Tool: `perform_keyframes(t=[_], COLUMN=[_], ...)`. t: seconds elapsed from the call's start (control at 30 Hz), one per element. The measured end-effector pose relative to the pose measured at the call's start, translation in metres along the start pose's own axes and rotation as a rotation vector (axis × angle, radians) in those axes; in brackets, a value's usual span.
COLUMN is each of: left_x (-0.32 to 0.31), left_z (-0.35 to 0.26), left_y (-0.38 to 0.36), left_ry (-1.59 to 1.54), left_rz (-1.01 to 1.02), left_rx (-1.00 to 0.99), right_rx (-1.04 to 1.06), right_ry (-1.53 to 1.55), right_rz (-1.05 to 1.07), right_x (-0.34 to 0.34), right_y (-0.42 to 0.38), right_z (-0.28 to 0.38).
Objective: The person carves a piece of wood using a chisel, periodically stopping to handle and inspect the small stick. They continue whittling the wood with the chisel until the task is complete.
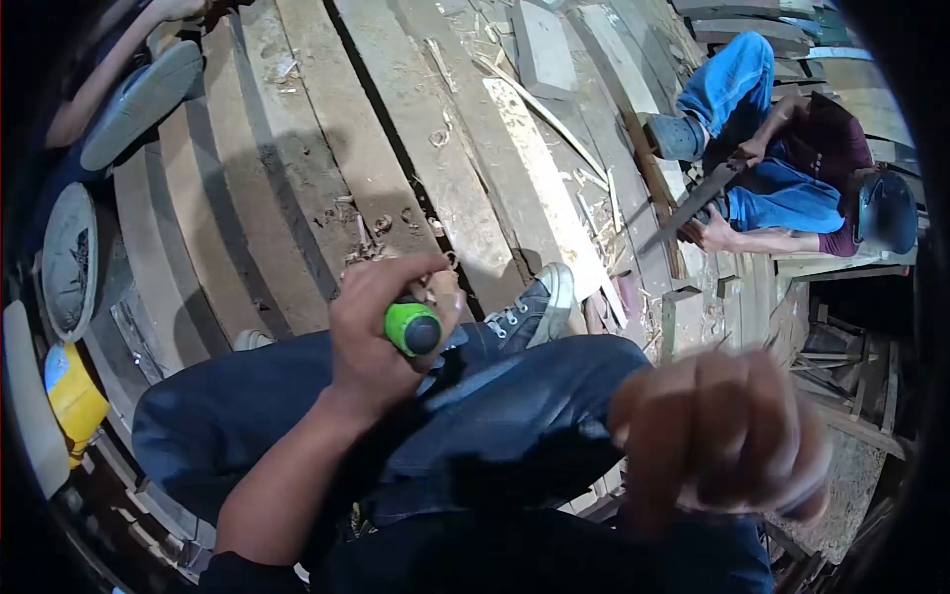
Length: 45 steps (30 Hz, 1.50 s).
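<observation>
My left hand (371, 322) is closed around a tool with a bright green handle (402, 322) and a dark round butt that faces up towards me. The tool's working end is hidden below the hand, so its kind does not show. My right hand (727, 431) is raised close to the camera on the right, its fingers curled into a fist and smeared by motion. Nothing sticks out of that fist, and its inside is hidden. Below the hands are my legs in dark trousers (505, 396) and a dark laced shoe (534, 307).
Thick wooden planks (435, 168) with dark gaps between them form the surface, with curled shavings (382, 224) scattered on it. At right a seated co-worker (792, 178) holds a saw (698, 198). Left are a round bowl (69, 262), a yellow container (77, 401) and another person's sandal (143, 104).
</observation>
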<state>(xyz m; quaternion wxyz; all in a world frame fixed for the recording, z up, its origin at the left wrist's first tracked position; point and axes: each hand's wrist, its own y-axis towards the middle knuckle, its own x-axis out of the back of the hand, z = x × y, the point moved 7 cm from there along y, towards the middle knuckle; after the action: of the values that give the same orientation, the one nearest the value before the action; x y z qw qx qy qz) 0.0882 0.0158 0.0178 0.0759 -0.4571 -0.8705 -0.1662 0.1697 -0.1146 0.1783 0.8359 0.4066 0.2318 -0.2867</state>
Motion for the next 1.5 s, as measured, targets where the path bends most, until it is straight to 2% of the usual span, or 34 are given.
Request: perform_keyframes(t=[0.03,0.1,0.17,0.23,0.3,0.37,0.43,0.57,0.63,0.67,0.7,0.77,0.83,0.87,0.9,0.97,1.03,1.13,1.17,1.23,1.3,1.37,1.43,1.5], left_x=[0.002,-0.001,0.000,0.001,0.001,0.004,0.003,0.004,0.010,0.015,0.024,0.044,0.057,0.062,0.066,0.066,0.066,0.063,0.064,0.067,0.071,0.076,0.083,0.084], left_z=[0.000,0.000,-0.001,-0.001,-0.004,0.000,0.007,0.008,0.008,0.007,0.009,0.006,0.002,-0.001,0.000,-0.012,-0.021,-0.040,-0.044,-0.035,-0.032,-0.036,-0.049,-0.054], left_y=[0.000,0.001,0.002,0.001,0.002,0.002,0.002,0.003,0.004,0.007,0.011,0.017,0.021,0.024,0.023,0.020,0.015,0.014,0.014,0.014,0.020,0.024,0.027,0.026], left_ry=[0.009,0.021,0.014,0.008,-0.001,-0.003,-0.076,-0.071,-0.107,-0.275,-0.288,-0.528,-0.803,-0.803,-0.802,-0.716,-0.633,-0.761,-0.764,-0.953,-1.062,-1.107,-1.047,-0.986], left_rz=[-0.004,0.083,0.083,0.087,0.100,0.019,0.018,0.035,-0.044,-0.081,-0.129,-0.212,-0.263,-0.241,-0.244,-0.119,-0.087,0.077,0.079,0.019,0.011,0.027,0.043,0.060], left_rx=[-0.003,-0.009,0.007,-0.015,-0.029,-0.051,-0.014,0.006,0.118,0.164,0.203,0.326,0.266,0.181,0.180,0.100,0.105,-0.148,-0.147,0.075,0.080,0.024,-0.027,-0.076], right_rx=[0.020,0.015,-0.151,-0.180,-0.394,-0.532,-0.618,-0.612,-0.671,-0.669,-0.669,-0.687,-0.695,-0.792,-0.885,-0.853,-0.838,-0.838,-0.817,-0.801,-0.899,-0.836,-0.824,-0.903], right_ry=[-0.003,-0.244,-0.500,-0.740,-0.994,-0.963,-1.097,-1.046,-1.244,-1.285,-1.325,-1.397,-1.462,-1.463,-1.462,-1.429,-1.482,-1.456,-1.429,-1.442,-1.500,-1.470,-1.480,-1.492], right_rz=[0.104,0.032,0.054,0.099,0.143,0.432,0.701,0.683,0.633,0.584,0.534,0.590,0.649,0.575,0.501,0.494,0.519,0.556,0.574,0.574,0.562,0.524,0.562,0.549], right_x=[0.004,0.027,0.050,0.076,0.077,0.063,0.051,0.056,0.065,0.073,0.082,0.088,0.086,0.088,0.092,0.096,0.095,0.091,0.090,0.090,0.093,0.093,0.087,0.087], right_y=[0.008,0.022,0.033,0.036,0.026,0.008,0.000,0.001,0.007,0.007,0.007,0.005,0.003,0.003,0.003,0.002,0.001,0.000,-0.001,0.000,0.001,0.002,0.003,0.000], right_z=[-0.003,-0.003,-0.007,-0.025,-0.050,-0.077,-0.091,-0.095,-0.092,-0.092,-0.092,-0.095,-0.097,-0.096,-0.095,-0.094,-0.090,-0.089,-0.089,-0.089,-0.089,-0.091,-0.093,-0.095])
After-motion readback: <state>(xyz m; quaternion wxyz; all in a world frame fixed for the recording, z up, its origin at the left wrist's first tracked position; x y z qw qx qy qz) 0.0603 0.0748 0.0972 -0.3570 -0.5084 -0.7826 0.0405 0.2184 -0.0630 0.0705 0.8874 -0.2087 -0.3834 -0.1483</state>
